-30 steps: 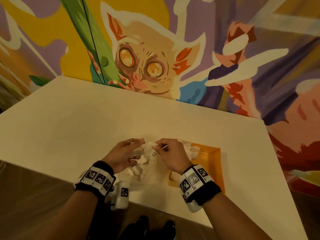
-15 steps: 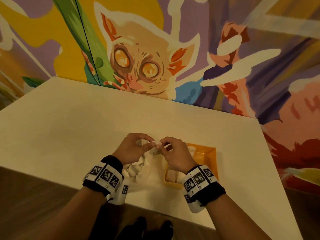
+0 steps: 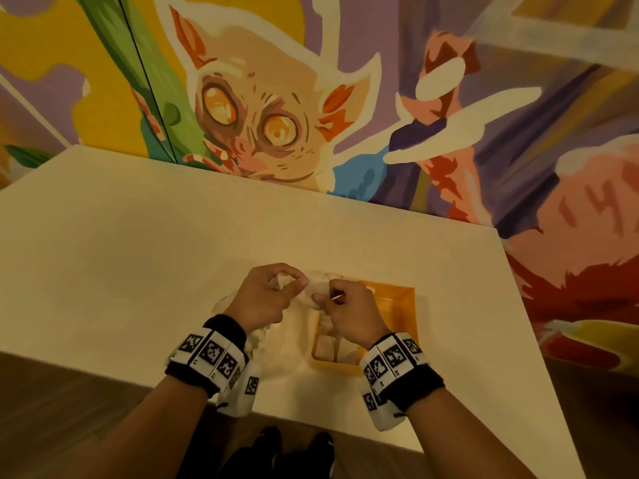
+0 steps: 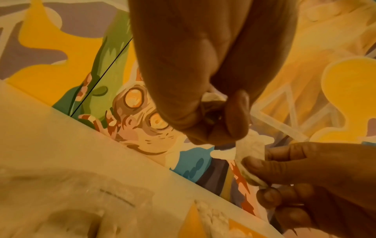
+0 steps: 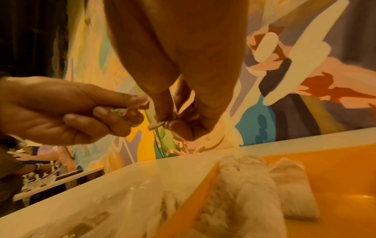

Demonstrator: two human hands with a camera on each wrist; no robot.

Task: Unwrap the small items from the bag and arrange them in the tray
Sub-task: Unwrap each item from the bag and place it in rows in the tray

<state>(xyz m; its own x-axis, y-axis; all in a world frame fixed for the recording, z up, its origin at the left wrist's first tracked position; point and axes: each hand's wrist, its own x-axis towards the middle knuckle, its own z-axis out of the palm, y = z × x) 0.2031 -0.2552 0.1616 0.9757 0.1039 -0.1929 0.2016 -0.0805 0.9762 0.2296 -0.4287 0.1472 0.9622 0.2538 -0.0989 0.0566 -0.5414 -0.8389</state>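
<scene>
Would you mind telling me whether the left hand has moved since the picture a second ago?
Yes. The left hand has lifted off the bag and shifted right toward the orange tray, pinching a white item.

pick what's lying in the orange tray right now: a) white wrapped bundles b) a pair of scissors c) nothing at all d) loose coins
a: the right wrist view shows white wrapped bundles lying inside the orange tray along its left side, while both hands work a small white item above the table.
</scene>
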